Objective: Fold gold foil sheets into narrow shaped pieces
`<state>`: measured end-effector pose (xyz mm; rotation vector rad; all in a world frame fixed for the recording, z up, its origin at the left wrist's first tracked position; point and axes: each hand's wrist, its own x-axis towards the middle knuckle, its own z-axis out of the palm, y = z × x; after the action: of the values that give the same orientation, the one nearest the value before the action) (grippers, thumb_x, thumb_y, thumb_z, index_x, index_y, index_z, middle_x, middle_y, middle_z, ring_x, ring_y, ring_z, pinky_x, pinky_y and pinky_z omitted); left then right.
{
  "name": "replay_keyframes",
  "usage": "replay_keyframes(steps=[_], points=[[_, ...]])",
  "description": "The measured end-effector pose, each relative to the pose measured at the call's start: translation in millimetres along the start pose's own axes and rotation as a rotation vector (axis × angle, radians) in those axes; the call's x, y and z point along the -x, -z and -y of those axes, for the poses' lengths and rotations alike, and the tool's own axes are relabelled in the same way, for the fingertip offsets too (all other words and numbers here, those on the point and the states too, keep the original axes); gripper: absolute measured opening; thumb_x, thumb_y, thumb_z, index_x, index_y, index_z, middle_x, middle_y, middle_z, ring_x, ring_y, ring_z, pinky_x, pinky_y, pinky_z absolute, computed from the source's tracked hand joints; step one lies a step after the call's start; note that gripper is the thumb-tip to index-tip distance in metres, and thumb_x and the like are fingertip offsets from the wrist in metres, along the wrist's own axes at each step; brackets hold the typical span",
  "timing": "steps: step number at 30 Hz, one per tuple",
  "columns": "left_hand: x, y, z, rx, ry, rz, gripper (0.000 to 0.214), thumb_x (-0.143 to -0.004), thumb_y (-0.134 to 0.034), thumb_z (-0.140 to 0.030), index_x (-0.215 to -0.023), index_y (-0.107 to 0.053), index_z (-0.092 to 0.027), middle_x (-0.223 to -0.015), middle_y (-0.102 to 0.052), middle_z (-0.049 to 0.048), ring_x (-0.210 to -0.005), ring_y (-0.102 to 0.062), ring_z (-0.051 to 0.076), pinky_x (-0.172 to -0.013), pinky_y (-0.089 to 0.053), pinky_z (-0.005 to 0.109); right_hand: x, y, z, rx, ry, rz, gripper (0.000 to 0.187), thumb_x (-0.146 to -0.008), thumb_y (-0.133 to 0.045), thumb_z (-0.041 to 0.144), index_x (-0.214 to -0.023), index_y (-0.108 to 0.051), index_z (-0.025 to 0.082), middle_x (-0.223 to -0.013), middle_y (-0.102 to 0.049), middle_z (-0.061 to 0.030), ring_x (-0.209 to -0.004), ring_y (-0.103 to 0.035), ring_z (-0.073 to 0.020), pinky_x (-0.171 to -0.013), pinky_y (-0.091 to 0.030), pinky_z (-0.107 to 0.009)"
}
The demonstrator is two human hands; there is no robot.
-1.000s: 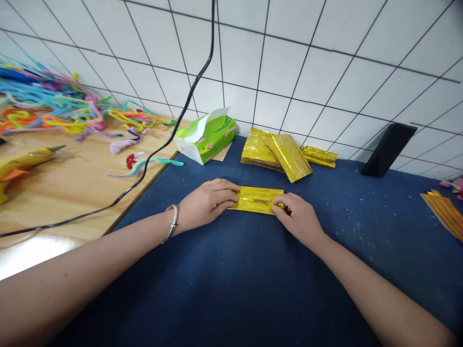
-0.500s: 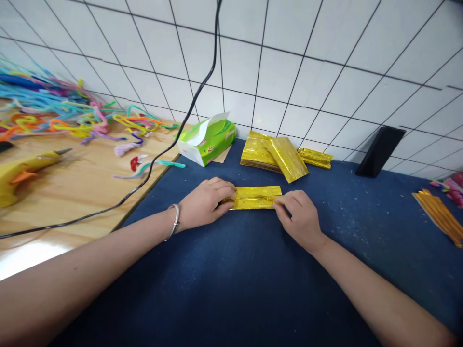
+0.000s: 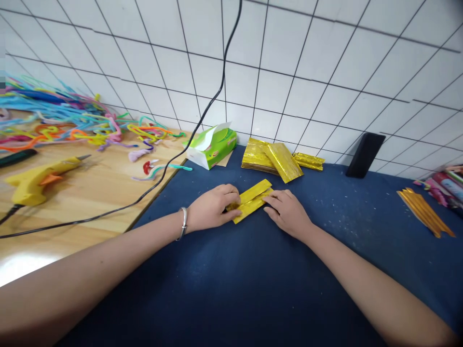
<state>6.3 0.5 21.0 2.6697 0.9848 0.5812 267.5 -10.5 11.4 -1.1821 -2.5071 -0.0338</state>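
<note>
A strip of folded gold foil paper (image 3: 253, 196) lies tilted on the dark blue table surface, its right end pointing away from me. A lengthwise fold or seam runs along its middle. My left hand (image 3: 216, 206) has its fingers and thumb closed over the left end, covering part of it. At the right end, the bent fingers of my right hand (image 3: 287, 212) are on the paper's edge; the thumb sits just below. Behind the hands rest a stack of gold foil paper (image 3: 255, 153) and a loose gold piece (image 3: 284, 163) leaning across it.
A green tissue pack (image 3: 213, 147) and a black upright object (image 3: 365, 155) stand by the tiled wall. On the wooden board at left lie a yellow glue gun (image 3: 39, 183) and colourful pipe cleaners (image 3: 79, 123). A black cable (image 3: 206, 111) hangs across. Orange-gold strips (image 3: 425, 212) lie far right.
The gold foil paper has turned from nearly level to slanted, its right end swinging away from me. My right hand has shifted left with it. The whole view has moved slightly.
</note>
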Motion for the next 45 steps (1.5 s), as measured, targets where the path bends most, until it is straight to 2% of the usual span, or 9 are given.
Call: replay_keyframes(steps=[6, 8, 12, 15, 17, 22, 29, 40, 45], points=[[3, 2.8, -28, 0.259, -0.092, 0.114, 0.015, -0.087, -0.048, -0.026, -0.096, -0.057, -0.019, -0.093, -0.058, 0.0039, -0.086, -0.056, 0.013, -0.080, -0.047, 0.027, 0, 0, -2, -0.047, -0.034, -0.008, 0.033, -0.088, -0.046, 0.036, -0.114, -0.058, 0.020, -0.117, -0.057, -0.0103, -0.109, -0.049, -0.0227, -0.093, -0.039, -0.043], [3, 0.8, -30, 0.281, -0.115, 0.091, 0.015, -0.088, -0.046, -0.024, -0.098, -0.057, -0.019, -0.096, -0.059, 0.0048, -0.091, -0.056, 0.014, -0.083, -0.047, 0.029, 0, 1, -2, -0.051, -0.037, 0.003, 0.036, -0.086, -0.047, 0.039, -0.116, -0.057, 0.020, -0.120, -0.056, -0.0107, -0.112, -0.047, -0.0234, -0.095, -0.037, -0.044], [-2, -5.1, -18, 0.173, -0.107, -0.032, 0.024, -0.085, -0.050, -0.024, -0.108, -0.053, -0.019, -0.119, -0.053, 0.0087, -0.116, -0.046, 0.019, -0.099, -0.039, 0.038, 1, 0, -2, -0.040, -0.037, 0.038, 0.043, -0.085, -0.047, 0.044, -0.120, -0.054, 0.020, -0.126, -0.053, -0.0113, -0.118, -0.045, -0.0245, -0.097, -0.035, -0.045], [-7, -7.9, -7, 0.118, -0.100, -0.011, 0.044, -0.082, -0.055, -0.030, -0.124, -0.044, -0.020, -0.135, -0.042, 0.0116, -0.127, -0.037, 0.022, -0.102, -0.035, 0.041, 1, 0, -2, -0.036, -0.029, 0.063, 0.045, -0.086, -0.046, 0.046, -0.122, -0.052, 0.020, -0.129, -0.051, -0.0116, -0.121, -0.043, -0.0248, -0.099, -0.034, -0.046], [-11, -8.5, -3, 0.063, -0.091, 0.040, 0.047, -0.083, -0.054, -0.034, -0.126, -0.041, -0.020, -0.139, -0.038, 0.0119, -0.131, -0.032, 0.023, -0.102, -0.034, 0.042, 1, 0, -2, -0.034, -0.026, 0.067, 0.046, -0.086, -0.046, 0.046, -0.123, -0.052, 0.020, -0.131, -0.049, -0.0115, -0.123, -0.041, -0.0252, -0.100, -0.033, -0.046], [-24, -10.6, -3, -0.040, -0.110, 0.140, 0.039, -0.084, -0.051, -0.043, -0.115, -0.049, -0.019, -0.139, -0.039, 0.0118, -0.130, -0.034, 0.024, -0.100, -0.032, 0.041, 2, -1, -3, -0.047, -0.023, 0.067, 0.047, -0.086, -0.044, 0.048, -0.124, -0.050, 0.021, -0.133, -0.047, -0.0098, -0.128, -0.036, -0.0254, -0.102, -0.031, -0.047], [-34, -18.1, 1, -0.012, -0.120, 0.137, 0.037, -0.082, -0.052, -0.042, -0.111, -0.048, -0.020, -0.132, -0.048, 0.0098, -0.120, -0.046, 0.022, -0.098, -0.031, 0.039, 1, 0, -4, -0.071, -0.006, 0.094, 0.052, -0.085, -0.043, 0.050, -0.129, -0.045, 0.024, -0.136, -0.045, -0.0074, -0.129, -0.034, -0.0248, -0.104, -0.030, -0.047], [-29, -16.1, 12, -0.027, -0.186, 0.165, 0.048, -0.085, -0.048, -0.044, -0.128, -0.044, -0.024, -0.136, -0.045, 0.0085, -0.125, -0.041, 0.021, -0.101, -0.027, 0.037, 1, 3, -1, -0.043, -0.004, 0.135, 0.051, -0.083, -0.047, 0.046, -0.127, -0.048, 0.020, -0.133, -0.047, -0.0097, -0.128, -0.035, -0.0251, -0.102, -0.030, -0.045], [-29, -15.1, 17, -0.015, -0.201, 0.172, 0.042, -0.085, -0.048, -0.043, -0.124, -0.050, -0.027, -0.137, -0.044, 0.0073, -0.124, -0.042, 0.022, -0.101, -0.026, 0.037, 1, 4, 0, -0.032, 0.021, 0.146, 0.051, -0.083, -0.048, 0.048, -0.126, -0.050, 0.020, -0.133, -0.047, -0.0107, -0.128, -0.034, -0.0264, -0.102, -0.029, -0.046]])
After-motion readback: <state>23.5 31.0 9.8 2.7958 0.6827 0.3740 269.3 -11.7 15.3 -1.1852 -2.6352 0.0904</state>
